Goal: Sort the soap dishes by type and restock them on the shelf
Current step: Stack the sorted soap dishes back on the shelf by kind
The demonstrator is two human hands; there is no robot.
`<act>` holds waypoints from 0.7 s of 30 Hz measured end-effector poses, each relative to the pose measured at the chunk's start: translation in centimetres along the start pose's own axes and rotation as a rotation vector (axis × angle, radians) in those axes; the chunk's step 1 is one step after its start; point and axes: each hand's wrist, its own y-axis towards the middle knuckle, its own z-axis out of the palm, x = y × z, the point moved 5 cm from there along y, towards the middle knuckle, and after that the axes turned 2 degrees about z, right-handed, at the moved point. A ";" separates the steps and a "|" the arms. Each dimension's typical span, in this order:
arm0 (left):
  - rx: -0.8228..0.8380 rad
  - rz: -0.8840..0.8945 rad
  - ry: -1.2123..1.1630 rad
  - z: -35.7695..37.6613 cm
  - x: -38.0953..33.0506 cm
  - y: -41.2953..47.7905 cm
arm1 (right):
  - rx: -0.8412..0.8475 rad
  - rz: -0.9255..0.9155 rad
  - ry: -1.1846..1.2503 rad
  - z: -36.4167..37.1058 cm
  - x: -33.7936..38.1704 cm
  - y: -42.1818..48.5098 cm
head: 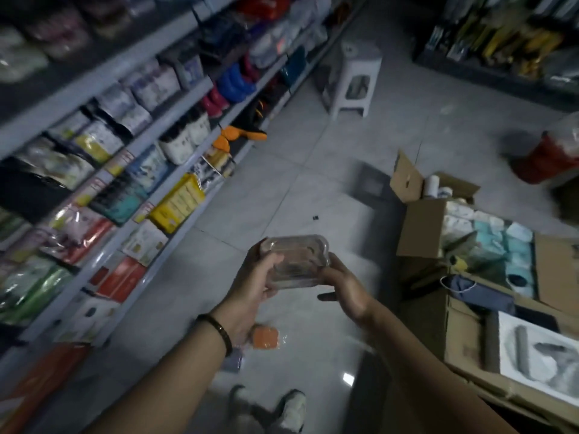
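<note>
My left hand [258,285] curls round dish's [296,260] left edge | my right hand [344,288] grips its right edge | shelf [163,124] at 9, box [423,230] at 3 | open floor [282,195] toward 12

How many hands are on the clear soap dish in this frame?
2. The left hand grips the clear soap dish at its left end; the right hand holds its right end. Blur hides whether it is a single dish.

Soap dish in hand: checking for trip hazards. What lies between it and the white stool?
Head view: tiled floor, bare except one small dark scrap, from soap dish to stool.
</note>
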 end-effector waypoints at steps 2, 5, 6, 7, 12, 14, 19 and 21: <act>0.005 0.006 -0.057 -1.7 -2.5 -2.0 | -0.004 -0.046 -0.021 1.3 3.5 -1.4; 0.015 0.012 -0.127 -3.3 -4.5 -3.2 | -0.013 -0.111 -0.034 2.4 6.0 -2.2; 0.017 0.019 -0.153 -3.8 -5.0 -3.3 | -0.017 -0.135 -0.038 2.8 6.7 -2.3; 0.018 0.030 -0.169 -4.1 -5.5 -3.3 | -0.017 -0.164 -0.032 3.2 7.3 -2.3; -0.030 0.118 -0.193 -5.0 -7.7 -2.2 | 0.041 -0.253 -0.018 4.0 9.9 -0.7; -0.053 0.148 -0.201 -5.1 -8.5 -1.2 | 0.067 -0.266 -0.032 3.5 10.8 0.8; -0.182 0.231 -0.259 -3.8 -11.0 2.6 | 0.174 -0.273 -0.088 0.9 13.8 6.8; -0.267 0.247 -0.321 -2.8 -11.6 4.2 | 0.226 -0.262 -0.111 -0.3 15.0 9.2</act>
